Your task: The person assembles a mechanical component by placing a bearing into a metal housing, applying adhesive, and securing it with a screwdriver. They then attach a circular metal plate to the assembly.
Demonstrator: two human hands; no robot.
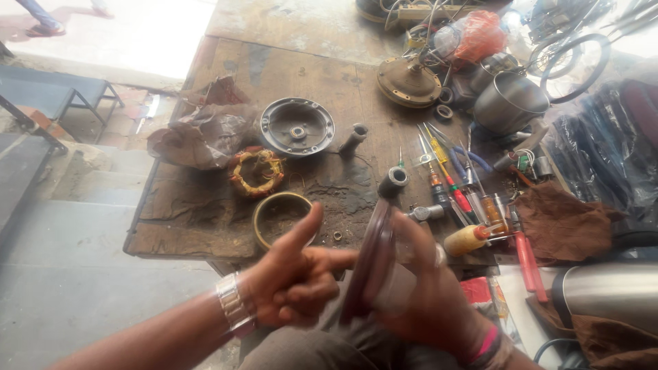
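Dark reddish-brown disc-shaped part (370,264), seen edge-on and blurred, sits low in the middle of the frame, gripped by both hands above the person's lap. The right hand (428,294) wraps it from the right, fingers curled close around its rim; what lies under the palm is hidden. The left hand (295,277) meets it from the left — thumb raised, forefinger pointing straight at the disc's face, other fingers folded in. A metal watch band (232,305) circles that wrist.

Just above the disc's top edge a short grey metal tube (393,181) stands on the worn wooden workbench (308,75). Left of it lie a brass ring (277,216), a copper-wound stator coil (257,171) and a round grey motor cover (297,127). To the right — screwdrivers with coloured handles (449,178) and a brown rag (562,223).

To do this well, I judge the right hand should keep the rim steady while the left forefinger presses squarely, not at a slant.
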